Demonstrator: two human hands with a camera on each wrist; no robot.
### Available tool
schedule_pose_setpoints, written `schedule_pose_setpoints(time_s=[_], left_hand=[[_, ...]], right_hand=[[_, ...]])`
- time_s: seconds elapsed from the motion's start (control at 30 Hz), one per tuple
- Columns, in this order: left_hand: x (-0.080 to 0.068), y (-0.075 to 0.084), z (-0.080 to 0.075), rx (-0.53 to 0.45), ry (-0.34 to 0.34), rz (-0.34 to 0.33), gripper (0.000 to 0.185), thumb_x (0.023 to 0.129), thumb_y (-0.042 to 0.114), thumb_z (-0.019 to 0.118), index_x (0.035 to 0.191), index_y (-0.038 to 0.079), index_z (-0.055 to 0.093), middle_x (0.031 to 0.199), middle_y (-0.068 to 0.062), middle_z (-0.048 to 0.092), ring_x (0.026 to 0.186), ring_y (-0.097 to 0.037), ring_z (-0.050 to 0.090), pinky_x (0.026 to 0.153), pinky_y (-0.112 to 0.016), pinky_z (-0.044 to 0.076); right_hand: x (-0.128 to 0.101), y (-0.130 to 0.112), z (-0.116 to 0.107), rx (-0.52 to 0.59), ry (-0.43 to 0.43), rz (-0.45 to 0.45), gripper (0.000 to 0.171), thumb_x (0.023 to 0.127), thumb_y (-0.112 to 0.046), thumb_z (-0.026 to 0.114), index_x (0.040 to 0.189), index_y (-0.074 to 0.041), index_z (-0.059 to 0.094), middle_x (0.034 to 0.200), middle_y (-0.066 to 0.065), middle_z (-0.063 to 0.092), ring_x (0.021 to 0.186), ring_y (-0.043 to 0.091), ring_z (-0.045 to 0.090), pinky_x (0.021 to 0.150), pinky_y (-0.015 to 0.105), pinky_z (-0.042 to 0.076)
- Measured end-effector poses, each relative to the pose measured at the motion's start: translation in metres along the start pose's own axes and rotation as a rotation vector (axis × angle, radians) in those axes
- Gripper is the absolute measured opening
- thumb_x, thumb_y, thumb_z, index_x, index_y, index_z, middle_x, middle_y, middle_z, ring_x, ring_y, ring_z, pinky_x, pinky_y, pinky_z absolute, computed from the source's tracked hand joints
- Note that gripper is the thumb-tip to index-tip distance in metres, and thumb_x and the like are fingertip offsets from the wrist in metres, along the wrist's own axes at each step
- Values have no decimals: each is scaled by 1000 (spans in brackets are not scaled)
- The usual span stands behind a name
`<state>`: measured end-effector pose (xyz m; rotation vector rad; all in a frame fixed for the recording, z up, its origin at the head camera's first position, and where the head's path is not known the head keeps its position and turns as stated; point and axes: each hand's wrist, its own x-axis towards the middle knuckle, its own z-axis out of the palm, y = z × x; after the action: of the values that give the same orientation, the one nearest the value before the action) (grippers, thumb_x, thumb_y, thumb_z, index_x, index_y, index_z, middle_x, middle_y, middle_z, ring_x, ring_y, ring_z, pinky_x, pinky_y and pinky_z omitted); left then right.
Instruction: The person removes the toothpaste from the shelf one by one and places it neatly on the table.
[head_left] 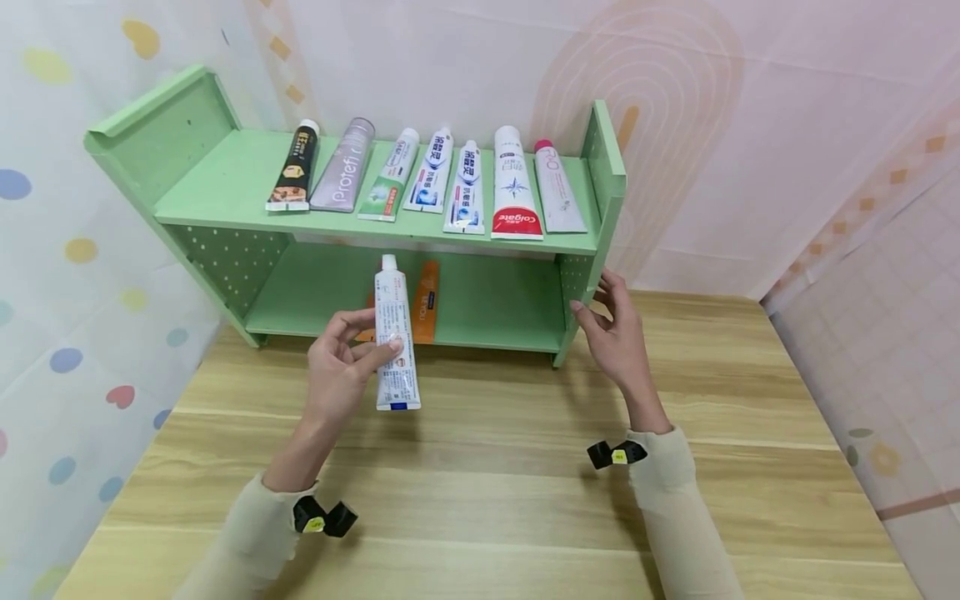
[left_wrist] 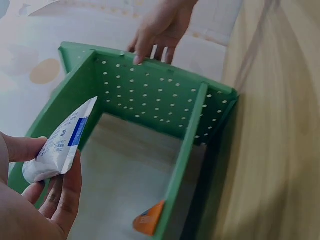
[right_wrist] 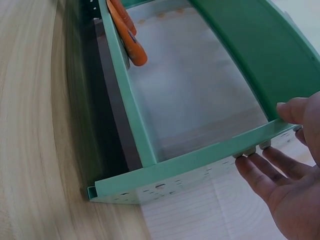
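My left hand (head_left: 366, 335) pinches a white toothpaste tube (head_left: 395, 343) between thumb and fingers, cap up, in front of the lower level of a green two-level shelf (head_left: 225, 192). In the left wrist view the tube's crimped end (left_wrist: 62, 142) sticks out of the hand (left_wrist: 55, 185). My right hand (head_left: 597, 300) touches the shelf's perforated right side panel (right_wrist: 175, 172) with straight fingers (right_wrist: 260, 170); its thumb sits at the panel's front edge. An orange tube (head_left: 425, 312) lies on the lower level, behind the white one.
Several toothpaste tubes lie side by side on the top level, among them a black one (head_left: 294, 167), a grey one (head_left: 345, 167) and a red-and-white Colgate (head_left: 514, 196). The shelf stands at the back of a wooden table (head_left: 487, 483), against a patterned wall.
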<state>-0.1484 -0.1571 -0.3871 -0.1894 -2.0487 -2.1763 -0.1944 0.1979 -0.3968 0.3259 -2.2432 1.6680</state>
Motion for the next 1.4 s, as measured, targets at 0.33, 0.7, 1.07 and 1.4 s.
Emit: schedule_pose_setpoints(time_s=[0.33,0.7,1.07,1.4], left_hand=[[1,-19,18,20,-65,-140,48,91,-4,70,134,0,49,120,-2,66,88,-8,76,79,-28,64],[3,-33,40,30,-159,-195,51,89,-3,72,135,-1,49,130,-18,60,94,-10,76,83,-32,64],[0,-48,65,41,-192,-264,50,86,-6,75,130,-1,52,123,-19,63,96,-16,73,81,-31,64],[-5,-63,88,67,-212,-280,45,87,-1,77,128,3,56,114,-17,68,85,-14,69,68,-25,59]], right_hand=[[0,0,0,23,-6,-9,55,102,-13,62,153,-20,44,152,10,50,130,30,56,94,14,54],[-1,-1,-1,25,-2,3,55,103,-13,62,154,-19,43,153,11,50,132,31,56,94,14,54],[-1,1,0,18,-7,-9,54,103,-13,62,153,-19,44,153,12,50,130,30,57,93,13,55],[-1,0,0,10,-8,-2,55,103,-14,62,154,-21,43,152,9,51,131,30,56,94,15,54]])
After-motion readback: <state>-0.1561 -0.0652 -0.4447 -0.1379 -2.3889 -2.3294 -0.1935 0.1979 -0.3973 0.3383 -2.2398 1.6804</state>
